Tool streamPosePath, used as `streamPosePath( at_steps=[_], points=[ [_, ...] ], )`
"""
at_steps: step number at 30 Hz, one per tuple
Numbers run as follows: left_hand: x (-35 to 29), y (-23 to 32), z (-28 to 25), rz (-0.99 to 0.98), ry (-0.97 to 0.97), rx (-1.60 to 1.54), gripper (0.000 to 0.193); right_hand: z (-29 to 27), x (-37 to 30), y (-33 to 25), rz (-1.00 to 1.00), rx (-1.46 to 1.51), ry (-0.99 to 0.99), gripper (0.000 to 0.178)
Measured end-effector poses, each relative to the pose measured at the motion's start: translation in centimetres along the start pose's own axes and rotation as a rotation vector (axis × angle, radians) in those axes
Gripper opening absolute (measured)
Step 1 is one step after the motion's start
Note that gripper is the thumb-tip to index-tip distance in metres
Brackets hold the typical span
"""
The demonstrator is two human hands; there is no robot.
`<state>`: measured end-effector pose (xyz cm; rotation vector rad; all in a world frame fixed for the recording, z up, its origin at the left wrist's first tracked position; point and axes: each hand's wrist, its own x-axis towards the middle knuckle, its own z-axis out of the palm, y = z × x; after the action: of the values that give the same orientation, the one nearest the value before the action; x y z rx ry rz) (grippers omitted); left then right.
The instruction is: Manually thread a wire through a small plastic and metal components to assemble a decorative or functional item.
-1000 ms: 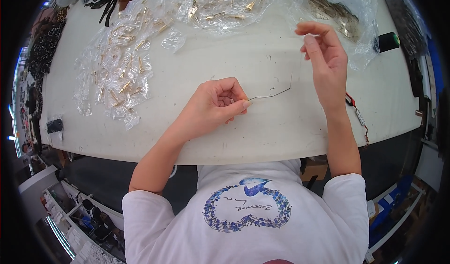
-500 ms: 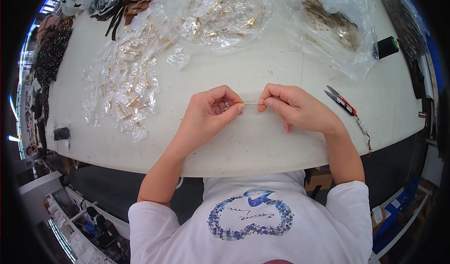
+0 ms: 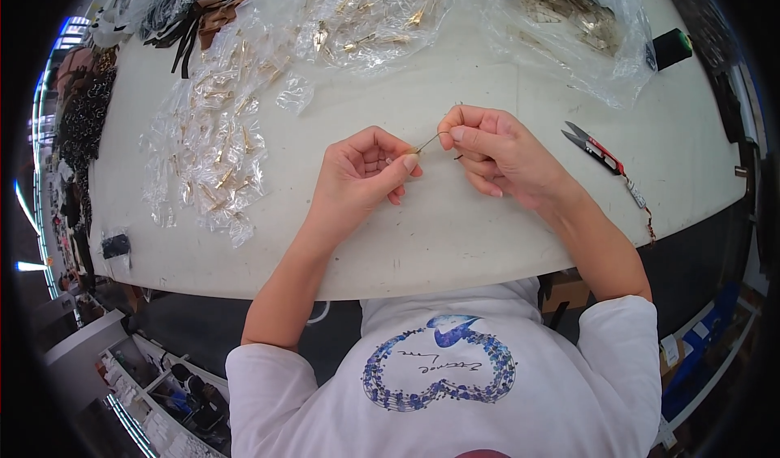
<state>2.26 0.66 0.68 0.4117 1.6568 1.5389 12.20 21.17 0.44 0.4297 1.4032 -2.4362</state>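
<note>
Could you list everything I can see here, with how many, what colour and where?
Strand: one, dark, between the hands
Snips: one pair, red and black, table right
Spool: one, black with green end, far right
Gold pieces: many, gold, in clear plastic, left and far middle
Flat pieces: many, brownish, in clear plastic, far right
Straps: several, black, far left
Packet: one, dark, near left
Table: one, off-white, under everything listed above
Box: one, brown, below table
Shirt: one, white with blue print, on the person
Left hand: one, bare, pinching
Right hand: one, bare, pinching
</note>
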Motion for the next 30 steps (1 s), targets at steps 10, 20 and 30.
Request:
streamPosePath(
  at_steps=[10, 20, 30],
  points=[
    [-0.7, -0.2, -0.3, 0.062, 0.036, 0.008, 0.014, 1.2, -0.4, -1.0, -0.031, -0.24, -0.067, 0.017],
    [-0.4, -1.7, 0.1, 0.22, -0.062, -0.002, 0.013, 0.3, -0.6, 0.2, -0.025, -0.097, 0.038, 0.013],
    [-0.5, -0.6, 0.0, 0.162, -0.035, 0.006, 0.012, 0.2, 0.0, -0.3, -0.014, 0.017, -0.021, 0.013]
  ],
)
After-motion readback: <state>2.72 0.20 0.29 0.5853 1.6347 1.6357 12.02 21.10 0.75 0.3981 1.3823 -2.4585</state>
